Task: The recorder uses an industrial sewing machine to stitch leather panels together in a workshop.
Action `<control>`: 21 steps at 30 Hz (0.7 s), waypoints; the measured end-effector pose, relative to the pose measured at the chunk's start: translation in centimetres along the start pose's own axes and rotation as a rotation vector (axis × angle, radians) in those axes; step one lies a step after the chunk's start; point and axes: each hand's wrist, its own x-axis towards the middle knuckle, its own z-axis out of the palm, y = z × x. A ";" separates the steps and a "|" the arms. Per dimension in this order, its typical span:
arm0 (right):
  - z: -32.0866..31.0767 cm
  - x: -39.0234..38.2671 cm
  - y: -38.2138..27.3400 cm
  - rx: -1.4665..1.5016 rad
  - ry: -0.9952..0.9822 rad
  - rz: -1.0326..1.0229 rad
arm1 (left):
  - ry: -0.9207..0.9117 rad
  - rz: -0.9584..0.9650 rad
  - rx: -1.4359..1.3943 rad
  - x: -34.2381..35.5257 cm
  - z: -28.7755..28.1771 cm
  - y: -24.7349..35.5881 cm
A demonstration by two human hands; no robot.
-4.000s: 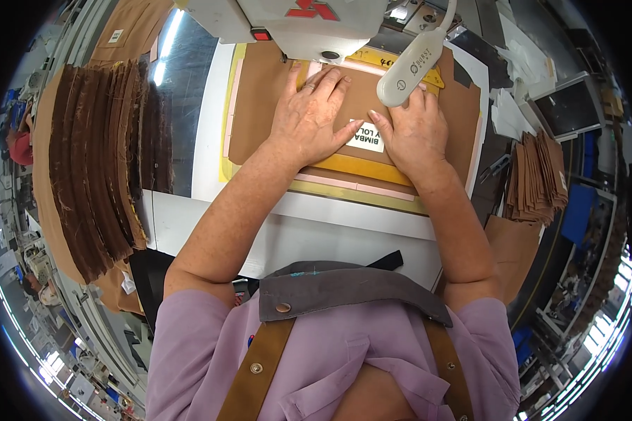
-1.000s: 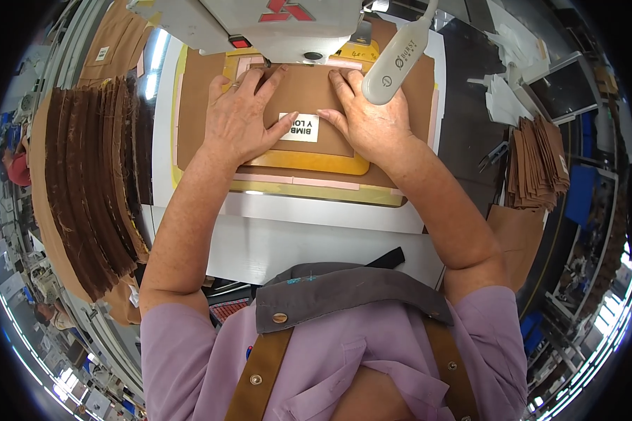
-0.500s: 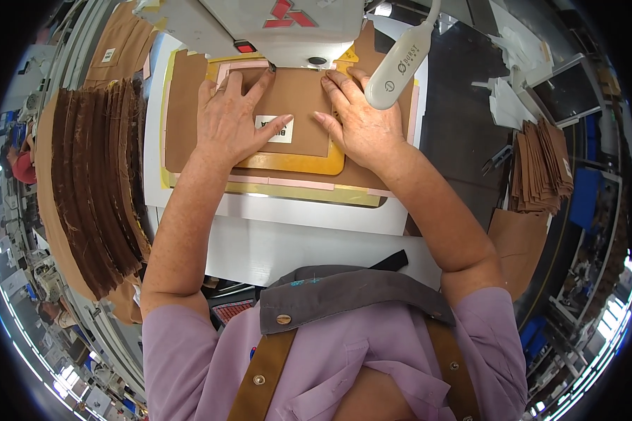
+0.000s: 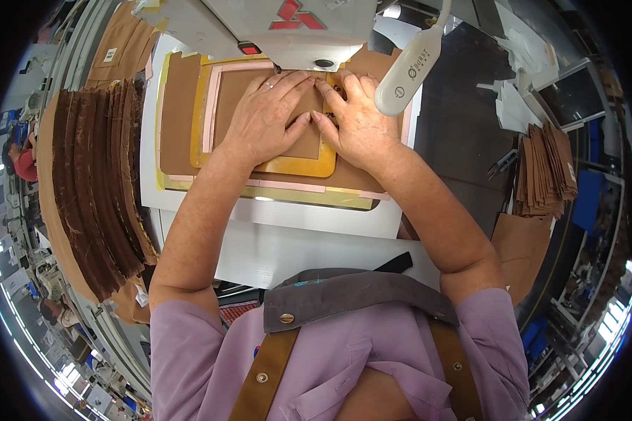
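Note:
A brown fabric panel (image 4: 178, 130) lies on the white work plate, below the sewing machine head (image 4: 295, 43). On it rests a yellow template frame (image 4: 302, 168) edged inside with pink strips (image 4: 209, 116). Within this frame is a smaller brown fabric piece (image 4: 237, 90). My left hand (image 4: 270, 116) lies flat on the smaller piece, fingers stretched toward the machine. My right hand (image 4: 361, 126) lies across the frame's right side, its fingertips near those of the left. Both thumbs almost meet. The white label is hidden, apparently beneath my left hand.
To the left hangs a thick stack of dark brown fabric pieces (image 4: 95, 182). A pale handheld-shaped lamp (image 4: 409, 74) hangs by my right hand. At right are thread snips (image 4: 502, 163), a pile of folded brown pieces (image 4: 546, 168) and a dark screen (image 4: 565, 95).
My left hand has slid right across the smaller piece, closer to my right hand, covering the white label. The yellow frame and panel have shifted slightly left.

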 end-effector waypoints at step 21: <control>0.3 -0.7 0.8 0.129 0.078 -0.044 | 0.002 -0.157 -0.088 1.2 1.2 1.0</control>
